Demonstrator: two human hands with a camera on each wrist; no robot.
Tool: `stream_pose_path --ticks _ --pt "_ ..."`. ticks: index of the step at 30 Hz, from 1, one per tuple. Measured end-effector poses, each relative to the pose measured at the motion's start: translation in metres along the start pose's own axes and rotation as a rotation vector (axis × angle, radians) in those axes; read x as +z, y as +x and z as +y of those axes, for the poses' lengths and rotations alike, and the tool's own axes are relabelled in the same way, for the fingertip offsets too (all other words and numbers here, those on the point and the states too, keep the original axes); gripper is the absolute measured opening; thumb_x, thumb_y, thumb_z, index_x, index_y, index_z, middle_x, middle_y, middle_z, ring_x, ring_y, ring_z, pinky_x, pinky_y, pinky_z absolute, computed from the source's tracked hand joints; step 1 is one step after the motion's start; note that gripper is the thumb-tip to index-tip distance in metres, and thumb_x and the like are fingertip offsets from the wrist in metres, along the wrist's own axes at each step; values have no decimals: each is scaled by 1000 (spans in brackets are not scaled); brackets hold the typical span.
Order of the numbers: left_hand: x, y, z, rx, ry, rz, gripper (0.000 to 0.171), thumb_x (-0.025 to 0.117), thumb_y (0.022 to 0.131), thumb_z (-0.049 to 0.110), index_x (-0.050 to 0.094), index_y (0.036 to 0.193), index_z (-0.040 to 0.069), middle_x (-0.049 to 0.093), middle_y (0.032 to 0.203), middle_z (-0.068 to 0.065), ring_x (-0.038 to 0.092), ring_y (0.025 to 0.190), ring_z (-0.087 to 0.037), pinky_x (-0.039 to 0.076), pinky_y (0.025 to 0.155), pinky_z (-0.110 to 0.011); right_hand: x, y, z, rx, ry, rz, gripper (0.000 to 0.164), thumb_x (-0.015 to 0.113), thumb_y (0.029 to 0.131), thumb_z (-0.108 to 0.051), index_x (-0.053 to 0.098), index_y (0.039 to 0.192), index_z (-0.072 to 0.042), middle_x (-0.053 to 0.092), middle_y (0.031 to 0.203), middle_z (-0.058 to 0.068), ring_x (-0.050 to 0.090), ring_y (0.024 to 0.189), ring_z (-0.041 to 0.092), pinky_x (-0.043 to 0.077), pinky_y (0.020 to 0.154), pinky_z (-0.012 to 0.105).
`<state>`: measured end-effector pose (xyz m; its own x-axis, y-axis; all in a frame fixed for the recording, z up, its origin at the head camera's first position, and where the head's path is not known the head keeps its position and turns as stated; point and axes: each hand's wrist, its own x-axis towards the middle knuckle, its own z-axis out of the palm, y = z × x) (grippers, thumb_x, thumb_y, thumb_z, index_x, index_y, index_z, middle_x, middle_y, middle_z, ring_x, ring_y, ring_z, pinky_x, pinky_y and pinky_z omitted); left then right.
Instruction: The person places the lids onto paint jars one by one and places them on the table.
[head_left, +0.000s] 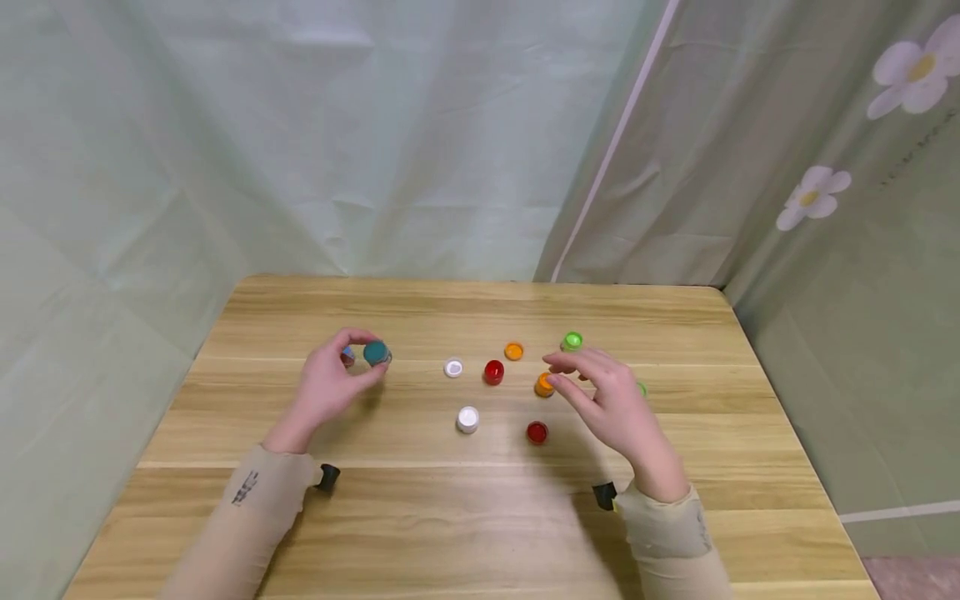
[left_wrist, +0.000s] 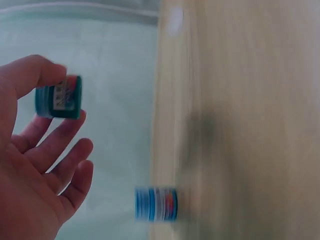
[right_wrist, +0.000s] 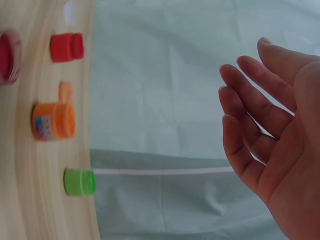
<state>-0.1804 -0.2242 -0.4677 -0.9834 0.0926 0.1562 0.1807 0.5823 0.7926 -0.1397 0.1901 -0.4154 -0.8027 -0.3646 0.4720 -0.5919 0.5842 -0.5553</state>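
A small teal paint jar (head_left: 377, 353) is pinched between the thumb and fingers of my left hand (head_left: 330, 382), raised off the table. Close by that hand stands a blue paint jar (left_wrist: 157, 204), partly hidden behind the fingers in the head view. My right hand (head_left: 617, 404) hovers above the table with loosely bent fingers and holds nothing. In the head view its fingertips overlap an open orange paint jar (head_left: 543, 387), but the right wrist view shows them well apart. Beyond them is an open green paint jar (right_wrist: 79, 182).
Mid-table are an open red jar (head_left: 493, 372), a white jar (head_left: 467, 419), a white lid (head_left: 453, 367), an orange lid (head_left: 513, 352) and a red lid-like piece (head_left: 537, 432). A green piece (head_left: 642, 389) peeks out behind the right hand. A curtain (head_left: 420, 167) hangs behind the table.
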Motion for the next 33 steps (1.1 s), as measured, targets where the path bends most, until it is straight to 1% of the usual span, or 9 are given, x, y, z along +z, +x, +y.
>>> stream_pose_path --ticks 2,4,8,11,13,16,20,29,33 --pt "-6 8 -6 -10 53 -25 44 84 95 20 65 132 4 68 129 -17 59 98 -38 47 85 -46 -1 -2 3 15 -17 -18 23 78 100 -17 79 122 -11 78 115 0 71 110 21 60 78 46" --pt "-12 15 -11 -10 102 -50 49 82 96 22 64 138 4 67 131 -19 61 100 -40 48 85 -49 -2 -4 6 27 -28 -41 22 78 101 -18 79 122 -11 78 115 0 70 108 21 60 79 47" --pt "-18 26 -22 -1 166 -100 53 79 99 21 62 145 3 66 136 -23 60 121 -45 48 102 -61 -2 -6 10 52 -40 -83 21 77 101 -19 79 121 -13 78 115 -2 70 107 18 59 83 45" --pt "-18 31 -28 -8 212 -128 49 80 98 20 65 140 2 67 136 -23 57 130 -47 43 109 -66 -1 -8 12 66 -46 -109 20 77 102 -21 80 121 -15 78 116 -4 70 108 17 59 84 43" --pt "-17 34 -31 -8 251 -141 45 80 97 20 67 136 2 68 133 -22 59 127 -46 44 108 -65 -1 -9 12 73 -43 -119 20 78 101 -20 80 120 -15 78 116 -4 70 107 16 59 83 44" --pt "-14 37 -36 6 314 -151 41 80 97 20 68 131 1 70 128 -22 61 123 -45 42 108 -66 0 -9 13 78 -47 -132 20 77 102 -20 80 121 -16 77 116 -5 70 103 15 59 78 43" --pt "-12 40 -41 15 381 -155 39 80 97 20 69 128 0 72 123 -22 62 118 -45 37 106 -68 0 -10 13 83 -50 -141 19 77 102 -20 80 121 -17 77 116 -6 70 102 13 59 77 42" --pt "-11 42 -45 10 409 -187 39 82 95 22 70 126 2 73 120 -20 67 109 -40 45 101 -65 -1 -12 16 84 -30 -146 22 75 103 -22 79 123 -16 78 119 1 71 101 14 61 81 46" --pt "-11 42 -44 14 409 -199 37 82 96 20 70 126 2 73 118 -19 68 108 -39 48 98 -63 -1 -14 17 88 -25 -145 22 76 103 -22 79 123 -15 78 119 0 71 99 13 61 80 47"
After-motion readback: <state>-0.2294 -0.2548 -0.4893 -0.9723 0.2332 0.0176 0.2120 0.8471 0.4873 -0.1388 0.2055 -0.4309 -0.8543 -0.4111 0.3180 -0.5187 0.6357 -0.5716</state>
